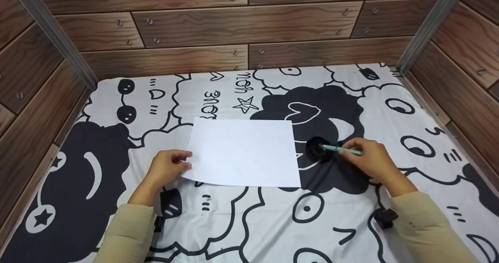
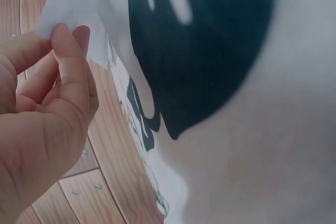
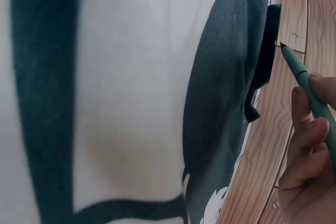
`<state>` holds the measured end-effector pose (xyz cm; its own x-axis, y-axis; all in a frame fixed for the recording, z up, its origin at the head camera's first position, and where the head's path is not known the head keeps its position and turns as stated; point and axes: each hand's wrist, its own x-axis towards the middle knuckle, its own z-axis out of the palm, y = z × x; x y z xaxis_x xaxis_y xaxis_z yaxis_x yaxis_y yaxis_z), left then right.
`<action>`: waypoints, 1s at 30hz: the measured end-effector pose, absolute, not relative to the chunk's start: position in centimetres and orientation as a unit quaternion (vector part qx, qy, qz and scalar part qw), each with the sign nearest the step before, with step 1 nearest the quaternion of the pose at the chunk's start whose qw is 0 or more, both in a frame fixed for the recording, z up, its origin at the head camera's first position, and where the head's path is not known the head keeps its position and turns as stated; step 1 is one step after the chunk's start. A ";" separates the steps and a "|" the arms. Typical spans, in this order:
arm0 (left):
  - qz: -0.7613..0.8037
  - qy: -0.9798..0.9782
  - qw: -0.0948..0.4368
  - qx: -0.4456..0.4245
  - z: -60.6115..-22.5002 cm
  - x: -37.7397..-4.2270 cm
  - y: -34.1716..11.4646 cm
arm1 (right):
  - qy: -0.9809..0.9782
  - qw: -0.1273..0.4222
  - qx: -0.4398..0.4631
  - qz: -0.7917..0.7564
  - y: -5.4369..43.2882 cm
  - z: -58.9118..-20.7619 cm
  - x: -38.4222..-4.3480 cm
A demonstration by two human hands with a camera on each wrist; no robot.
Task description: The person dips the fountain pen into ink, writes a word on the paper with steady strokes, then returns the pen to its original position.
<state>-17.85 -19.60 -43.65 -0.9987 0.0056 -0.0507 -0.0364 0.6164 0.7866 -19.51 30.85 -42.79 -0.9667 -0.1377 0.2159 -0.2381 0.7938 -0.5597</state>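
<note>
I watch my left hand (image 1: 167,167) pinch the left edge of the paper (image 1: 241,151) on the tabletop (image 1: 273,224); my right hand (image 1: 368,157) grips the pen (image 1: 332,148), tip over the black cup (image 1: 313,153). I judge this the pen-at-cup step, calling for steady aim.

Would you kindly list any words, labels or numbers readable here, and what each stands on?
"you": apparently, upside down, on the patterned cloth, beside the printed star.
"love": only perhaps, upside down on the same cloth, by the white paper; too unclear to confirm.
Paper, teal pen, black pot: no readable text.
</note>
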 end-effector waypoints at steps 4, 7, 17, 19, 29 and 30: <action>0.439 0.898 0.023 -0.004 -43.6 -17.6 -19.3 | -0.944 0.083 0.102 0.302 30.7 -42.9 -19.7; 0.442 0.897 0.021 0.000 -43.6 -17.4 -19.2 | -0.946 0.089 0.104 0.294 30.6 -42.9 -19.8; 0.449 0.892 0.044 -0.007 -43.6 -16.9 -18.6 | -0.948 0.097 0.112 0.283 30.5 -43.0 -20.0; 0.446 0.894 0.042 0.000 -43.6 -16.9 -18.5 | -0.948 0.097 0.112 0.283 30.5 -43.1 -20.1; 0.436 0.899 0.046 0.022 -44.3 -17.2 -19.0 | -0.948 0.088 0.116 0.283 30.7 -43.5 -20.2; 0.436 0.898 0.047 0.024 -44.4 -17.2 -19.1 | -0.948 0.088 0.117 0.284 30.7 -43.5 -20.1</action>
<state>-17.19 -19.07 -44.37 -0.9944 0.0849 -0.0629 0.0031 0.6180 0.7862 -20.14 30.69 -43.55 -0.9571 -0.1719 0.2332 -0.2718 0.8116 -0.5171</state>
